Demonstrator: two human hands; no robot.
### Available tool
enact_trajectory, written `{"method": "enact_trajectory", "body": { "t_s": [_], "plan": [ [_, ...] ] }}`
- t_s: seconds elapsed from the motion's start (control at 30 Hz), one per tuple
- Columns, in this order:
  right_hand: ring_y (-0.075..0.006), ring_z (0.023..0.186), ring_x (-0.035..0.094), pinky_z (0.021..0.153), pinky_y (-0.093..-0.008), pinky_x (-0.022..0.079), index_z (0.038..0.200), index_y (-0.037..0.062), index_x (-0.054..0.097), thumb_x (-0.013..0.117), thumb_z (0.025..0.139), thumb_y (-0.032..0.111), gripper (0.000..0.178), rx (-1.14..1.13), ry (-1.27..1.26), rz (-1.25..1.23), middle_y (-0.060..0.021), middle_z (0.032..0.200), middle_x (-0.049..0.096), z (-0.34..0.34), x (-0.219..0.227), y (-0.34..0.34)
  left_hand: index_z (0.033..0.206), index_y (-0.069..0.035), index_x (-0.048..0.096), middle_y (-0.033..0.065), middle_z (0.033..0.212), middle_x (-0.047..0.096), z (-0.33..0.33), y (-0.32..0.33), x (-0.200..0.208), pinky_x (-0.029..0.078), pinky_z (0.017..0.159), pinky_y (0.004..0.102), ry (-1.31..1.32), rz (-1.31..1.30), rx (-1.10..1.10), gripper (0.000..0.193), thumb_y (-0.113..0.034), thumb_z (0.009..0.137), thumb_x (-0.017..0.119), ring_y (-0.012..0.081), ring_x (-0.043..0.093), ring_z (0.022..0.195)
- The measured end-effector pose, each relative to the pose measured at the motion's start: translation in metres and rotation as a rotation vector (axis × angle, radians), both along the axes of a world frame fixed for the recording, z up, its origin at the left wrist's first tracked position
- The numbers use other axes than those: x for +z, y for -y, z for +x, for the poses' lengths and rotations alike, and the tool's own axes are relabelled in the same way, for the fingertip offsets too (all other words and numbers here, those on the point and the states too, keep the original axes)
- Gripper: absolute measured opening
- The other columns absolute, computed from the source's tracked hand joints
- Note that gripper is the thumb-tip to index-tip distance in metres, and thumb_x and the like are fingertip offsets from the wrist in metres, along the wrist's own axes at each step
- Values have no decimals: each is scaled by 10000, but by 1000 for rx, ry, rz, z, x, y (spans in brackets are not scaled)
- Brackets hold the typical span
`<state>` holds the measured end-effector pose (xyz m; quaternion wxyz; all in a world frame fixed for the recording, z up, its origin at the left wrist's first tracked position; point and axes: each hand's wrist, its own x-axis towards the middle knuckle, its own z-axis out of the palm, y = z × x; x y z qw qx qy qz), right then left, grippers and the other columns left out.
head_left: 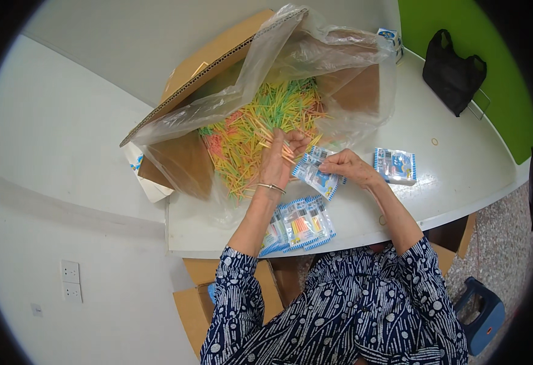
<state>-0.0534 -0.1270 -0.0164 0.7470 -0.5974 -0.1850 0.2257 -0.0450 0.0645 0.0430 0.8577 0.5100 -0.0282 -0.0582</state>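
Small blue-edged clear packet (316, 175) held over white table (455, 164), just in front of open carton; right hand (346, 166) pinched shut on its upper edge. Left hand (278, 159) closed around bunch of coloured sticks (276, 142), at packet's left side, bracelet on wrist. Loose heap of green, yellow, orange sticks (248, 131) in clear plastic liner (315, 55) inside cardboard box (211, 58). Filled packets (300, 224) stacked at near table edge; another packet pile (395, 165) right of right hand. Black bag (453, 72) at far right; blue stool (485, 316) on floor
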Motion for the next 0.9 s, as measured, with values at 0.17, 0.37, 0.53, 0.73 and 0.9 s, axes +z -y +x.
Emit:
{"method": "enact_trajectory", "body": {
  "t_s": [0.17,0.37,0.53,0.73,0.9],
  "plan": [
    [-42,719,561,650,-185,432,917,-12,697,671,830,182,214,11,-47,3,-11,812,673,-3,1,1,942,25,563,126,922,614,-7,6,-3,509,810,317,-11,90,-10,437,-400,949,458,217,619,927],
    [-49,711,568,653,-194,438,894,-1,702,666,832,186,200,-5,-45,10,-11,799,675,-4,-2,2,1014,54,567,143,977,618,-17,15,1,497,810,297,35,151,-76,498,-424,950,442,190,599,948],
    [-42,706,561,638,-187,428,896,2,702,664,836,191,202,1,-72,3,-5,798,675,-7,-1,0,1071,65,564,154,1030,616,-20,14,-3,491,822,291,35,196,-71,530,-435,950,437,189,590,980],
    [-26,684,537,601,-181,402,903,7,702,658,843,195,202,-4,-62,45,7,798,669,-8,-5,0,1064,33,564,155,1097,600,-24,14,-1,467,893,314,-12,160,-93,492,-429,947,443,198,558,1055],
    [-20,680,520,585,-173,383,919,8,701,647,854,199,208,-29,-42,34,24,781,657,-11,1,0,1108,40,556,156,1144,581,-29,12,-2,434,952,339,-23,197,-130,511,-432,944,446,210,526,1106]
  ]
}}
